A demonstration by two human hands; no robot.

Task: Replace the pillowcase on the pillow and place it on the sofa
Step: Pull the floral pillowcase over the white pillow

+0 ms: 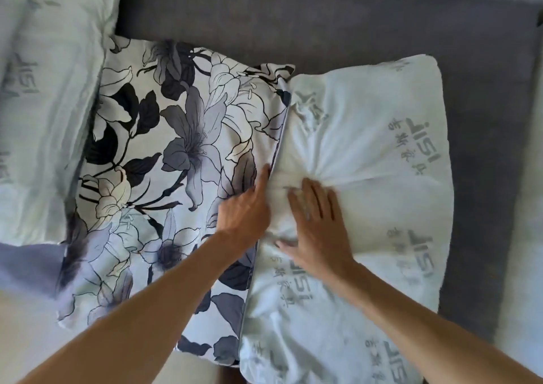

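Observation:
A white pillow [367, 154] with grey printed lettering lies on the grey sofa [338, 25], its left half inside a floral pillowcase [164, 148] in white, lilac and black. The pillowcase's open edge runs down the middle of the pillow. My left hand [249, 207] holds that edge, thumb on top and fingers tucked out of sight under the fabric. Just right of the opening, my right hand [317, 225] lies flat with spread fingers and presses the bare pillow down, so the fabric creases around it.
A second white pillow [44, 104] with the same lettering lies at the left, overlapping the floral case. Lilac fabric [26, 266] sits at the lower left. A pale cushion [529, 237] borders the right edge. The sofa's back runs along the top.

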